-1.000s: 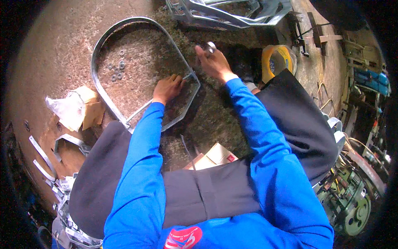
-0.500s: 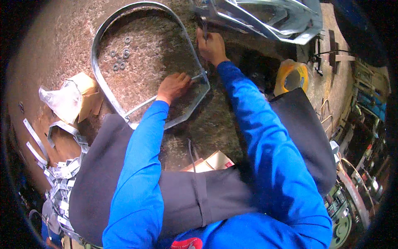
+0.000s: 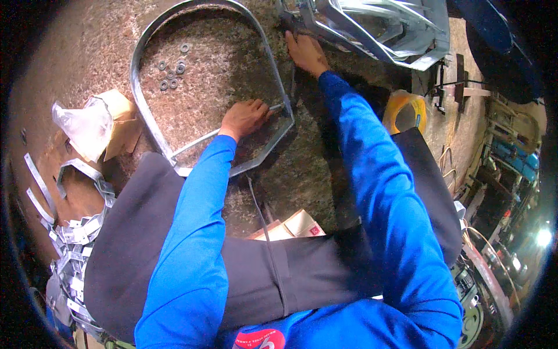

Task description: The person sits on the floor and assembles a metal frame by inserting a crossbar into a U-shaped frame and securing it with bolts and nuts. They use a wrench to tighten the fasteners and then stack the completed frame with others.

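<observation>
A bent flat-bar metal frame [image 3: 139, 96], rounded at the far end and angled at the near end, lies on the floor before me. A thin metal rod [image 3: 199, 143] crosses its near part from side to side. My left hand [image 3: 247, 118] is closed on the rod close to its right end. Beyond the frame's right side, my right hand [image 3: 308, 53] is beside a stack of similar metal frames [image 3: 378, 29]. Its fingers are partly curled; what they hold, if anything, I cannot make out. Several small round metal rings, like washers [image 3: 181, 68], lie inside the frame.
A cardboard box [image 3: 122, 125] with clear plastic stands at left, near bent metal strips [image 3: 81, 168] and a heap of metal brackets [image 3: 72, 256]. At right is a yellow roll [image 3: 405, 111]. Flat cardboard [image 3: 296, 224] lies by my dark-covered lap [image 3: 314, 262].
My right hand has shifted slightly right, and the thin dark thing at its fingertips no longer shows there. My left hand keeps its hold on the rod. The view has moved slightly.
</observation>
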`<state>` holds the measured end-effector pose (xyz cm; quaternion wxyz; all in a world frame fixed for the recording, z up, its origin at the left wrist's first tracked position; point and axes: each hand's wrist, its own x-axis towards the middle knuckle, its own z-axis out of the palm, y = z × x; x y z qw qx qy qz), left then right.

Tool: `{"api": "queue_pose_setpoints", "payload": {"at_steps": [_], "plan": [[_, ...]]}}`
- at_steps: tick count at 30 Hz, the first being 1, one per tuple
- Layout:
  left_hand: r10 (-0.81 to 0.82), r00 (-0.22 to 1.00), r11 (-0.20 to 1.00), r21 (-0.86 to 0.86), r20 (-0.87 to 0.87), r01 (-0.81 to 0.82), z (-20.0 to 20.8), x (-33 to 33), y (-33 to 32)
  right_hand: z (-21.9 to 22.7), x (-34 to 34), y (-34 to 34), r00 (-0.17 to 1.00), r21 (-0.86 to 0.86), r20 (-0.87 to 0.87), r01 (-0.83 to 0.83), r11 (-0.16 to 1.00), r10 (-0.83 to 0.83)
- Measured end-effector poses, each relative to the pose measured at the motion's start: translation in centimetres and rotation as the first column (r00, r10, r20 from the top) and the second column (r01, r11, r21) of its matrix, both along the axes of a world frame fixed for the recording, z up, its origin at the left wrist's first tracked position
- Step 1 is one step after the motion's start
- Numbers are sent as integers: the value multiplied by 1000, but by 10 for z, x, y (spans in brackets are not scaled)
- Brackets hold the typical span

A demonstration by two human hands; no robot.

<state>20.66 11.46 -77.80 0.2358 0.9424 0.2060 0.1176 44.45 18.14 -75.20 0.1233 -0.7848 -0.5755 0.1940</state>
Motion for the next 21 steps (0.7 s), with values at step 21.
{"api": "queue_pose_setpoints", "payload": {"at_steps": [21], "plan": [[-36, 955, 992, -125, -293, -1, 0, -3, -2, 74, -59, -123, 948, 460, -315, 187, 868, -37]]}}
